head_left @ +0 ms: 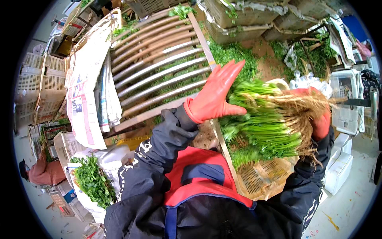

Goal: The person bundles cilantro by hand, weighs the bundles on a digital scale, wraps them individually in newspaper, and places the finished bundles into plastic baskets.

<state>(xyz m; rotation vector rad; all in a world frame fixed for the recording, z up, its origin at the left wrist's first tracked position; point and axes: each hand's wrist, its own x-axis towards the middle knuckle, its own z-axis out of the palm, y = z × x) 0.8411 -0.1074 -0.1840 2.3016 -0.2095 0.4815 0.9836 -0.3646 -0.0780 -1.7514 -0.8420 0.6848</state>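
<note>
1. Our left hand (217, 93): open, fingers spread, beside the greens (264, 131).
2. Our right hand (322, 124): gripping the roots (299, 113), partly hidden by them; we should keep the stems aligned.
3. Crate (262, 179): at the greens' near edge.
4. Rack (159, 64): left.

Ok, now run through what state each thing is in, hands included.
Left hand: gloved, open, fingers together, thumb out, holding nothing
Right hand: gloved, gripping the root end, partly hidden
Rooted greens: bunched, roots attached, stems lying sideways
Barred rack: leafy bits showing between its bars
Newspapers: layered over the rack's left side
Leafy greens: heaped on paper at lower left
Plastic crate: partly covered by greens
</note>
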